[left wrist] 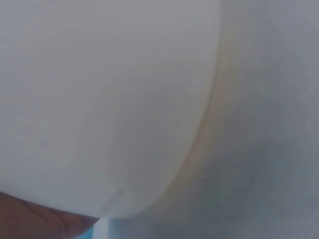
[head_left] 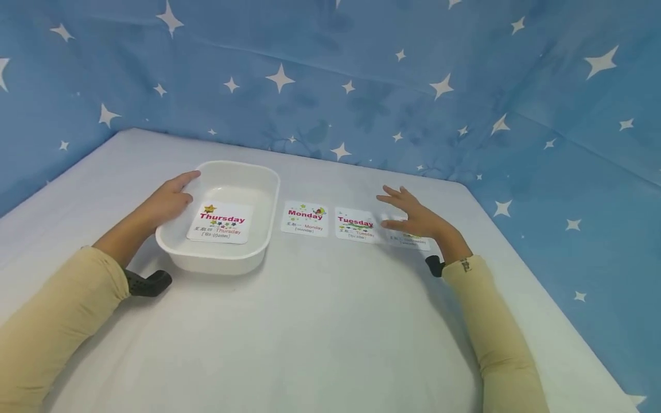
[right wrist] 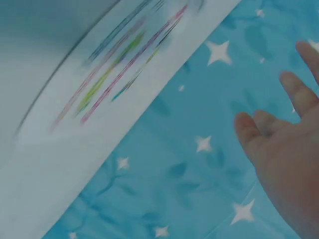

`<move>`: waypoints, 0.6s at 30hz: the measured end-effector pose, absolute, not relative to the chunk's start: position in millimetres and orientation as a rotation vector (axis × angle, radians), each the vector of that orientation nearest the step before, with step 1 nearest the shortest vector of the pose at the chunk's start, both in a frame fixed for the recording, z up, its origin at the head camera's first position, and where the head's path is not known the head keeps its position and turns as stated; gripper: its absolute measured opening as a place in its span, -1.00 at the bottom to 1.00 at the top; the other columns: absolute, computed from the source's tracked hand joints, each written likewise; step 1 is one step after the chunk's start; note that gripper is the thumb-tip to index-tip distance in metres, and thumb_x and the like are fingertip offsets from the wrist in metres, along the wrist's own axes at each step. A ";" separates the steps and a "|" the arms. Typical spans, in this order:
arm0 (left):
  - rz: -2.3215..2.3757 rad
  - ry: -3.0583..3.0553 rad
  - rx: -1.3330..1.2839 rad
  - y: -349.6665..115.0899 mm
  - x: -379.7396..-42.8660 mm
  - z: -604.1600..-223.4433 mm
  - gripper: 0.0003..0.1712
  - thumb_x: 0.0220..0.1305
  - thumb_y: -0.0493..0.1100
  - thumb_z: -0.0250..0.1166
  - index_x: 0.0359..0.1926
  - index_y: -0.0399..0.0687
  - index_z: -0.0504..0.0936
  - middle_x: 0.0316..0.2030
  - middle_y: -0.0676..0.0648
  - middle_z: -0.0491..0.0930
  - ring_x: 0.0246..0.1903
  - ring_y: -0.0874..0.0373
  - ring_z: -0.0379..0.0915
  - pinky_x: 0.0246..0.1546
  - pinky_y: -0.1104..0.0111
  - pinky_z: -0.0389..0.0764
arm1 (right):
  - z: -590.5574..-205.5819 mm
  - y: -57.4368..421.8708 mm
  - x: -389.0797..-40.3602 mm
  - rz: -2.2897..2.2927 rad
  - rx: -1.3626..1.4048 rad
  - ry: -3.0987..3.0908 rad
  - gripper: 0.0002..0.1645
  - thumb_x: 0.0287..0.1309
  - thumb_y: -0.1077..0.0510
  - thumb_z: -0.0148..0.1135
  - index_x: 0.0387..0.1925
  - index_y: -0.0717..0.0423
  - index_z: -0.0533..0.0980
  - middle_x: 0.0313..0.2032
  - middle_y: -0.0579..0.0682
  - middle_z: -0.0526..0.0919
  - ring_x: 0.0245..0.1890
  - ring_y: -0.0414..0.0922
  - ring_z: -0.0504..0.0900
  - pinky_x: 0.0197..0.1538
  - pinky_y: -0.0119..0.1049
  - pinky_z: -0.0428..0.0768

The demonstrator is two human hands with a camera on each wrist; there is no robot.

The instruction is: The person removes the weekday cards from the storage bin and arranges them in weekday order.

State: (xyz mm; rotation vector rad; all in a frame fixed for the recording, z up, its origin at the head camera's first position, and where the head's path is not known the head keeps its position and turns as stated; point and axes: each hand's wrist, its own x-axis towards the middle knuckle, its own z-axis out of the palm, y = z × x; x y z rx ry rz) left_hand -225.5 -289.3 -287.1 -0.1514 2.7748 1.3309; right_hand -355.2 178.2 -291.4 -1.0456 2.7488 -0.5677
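My left hand [head_left: 167, 203] is at the left side of a white plastic basin [head_left: 219, 264], with the index finger stretched along its rim. The left wrist view shows part of that hand [left wrist: 45, 221] beside the basin's smooth wall [left wrist: 109, 99]. Inside the basin lies a Thursday card [head_left: 222, 223], face up. My right hand [head_left: 415, 215], its fingers spread and holding nothing, hovers over a card [head_left: 413, 242] whose upper part it covers. A Monday card [head_left: 304, 219] and a Tuesday card [head_left: 354, 225] lie face up to its left, in one row.
A white-covered table [head_left: 320, 332] carries the basin and cards. A blue cloth backdrop [head_left: 320, 115] with white stars rises behind it and along the right side. Black wrist devices [head_left: 150, 284] sit under both sleeves.
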 end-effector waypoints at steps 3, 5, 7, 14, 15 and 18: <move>1.351 2.769 -0.132 -275.3 -237.4 -287.4 -0.27 0.30 -0.35 -0.30 0.42 -0.02 -0.33 0.41 -0.25 -0.36 0.37 -0.27 -0.37 0.31 -0.16 -0.15 | -285.8 167.7 -353.1 -0.614 -1.071 2.840 -0.16 0.15 -0.10 0.13 0.38 -0.02 0.04 0.44 0.00 -0.18 0.43 0.07 -0.40 0.33 0.32 -0.25; 1.367 2.763 -0.125 -266.5 -244.2 -288.3 -0.27 0.29 -0.36 -0.29 0.43 -0.01 -0.31 0.42 -0.24 -0.32 0.38 -0.26 -0.34 0.32 -0.14 -0.13 | -282.7 159.1 -354.5 -0.638 -1.070 2.875 -0.16 0.17 -0.09 0.11 0.39 -0.05 0.01 0.44 -0.03 -0.19 0.43 0.04 -0.39 0.34 0.29 -0.23; 1.380 2.755 -0.132 -259.3 -248.7 -289.8 -0.27 0.28 -0.36 -0.29 0.43 0.00 -0.29 0.42 -0.22 -0.30 0.38 -0.24 -0.33 0.33 -0.13 -0.12 | -280.6 147.3 -356.5 -0.642 -1.083 2.876 -0.15 0.18 -0.10 0.10 0.40 -0.07 -0.03 0.45 -0.05 -0.22 0.43 0.03 -0.39 0.36 0.26 -0.24; 1.405 2.758 -0.165 -249.4 -250.6 -294.4 -0.26 0.27 -0.37 -0.27 0.43 0.01 -0.26 0.42 -0.20 -0.27 0.39 -0.22 -0.31 0.34 -0.12 -0.13 | -275.4 81.6 -357.8 -0.748 -1.275 2.821 -0.20 0.20 -0.07 0.07 0.39 -0.01 0.01 0.44 -0.05 -0.13 0.44 0.00 -0.27 0.40 0.15 -0.16; 1.409 2.758 -0.167 -249.0 -250.1 -294.1 -0.26 0.27 -0.37 -0.27 0.43 0.02 -0.26 0.42 -0.21 -0.27 0.39 -0.22 -0.31 0.34 -0.12 -0.12 | -272.6 70.4 -356.3 -0.772 -1.306 2.812 -0.21 0.20 -0.07 0.07 0.39 -0.01 0.02 0.43 -0.05 -0.11 0.44 -0.01 -0.24 0.41 0.14 -0.13; 1.419 2.756 -0.168 -248.6 -249.5 -293.6 -0.26 0.26 -0.37 -0.27 0.43 0.01 -0.26 0.42 -0.21 -0.26 0.39 -0.22 -0.30 0.34 -0.11 -0.11 | -264.2 35.2 -348.8 -0.810 -1.358 2.773 -0.22 0.20 -0.09 0.07 0.38 -0.06 0.03 0.43 -0.07 -0.09 0.44 -0.06 -0.19 0.42 0.08 -0.07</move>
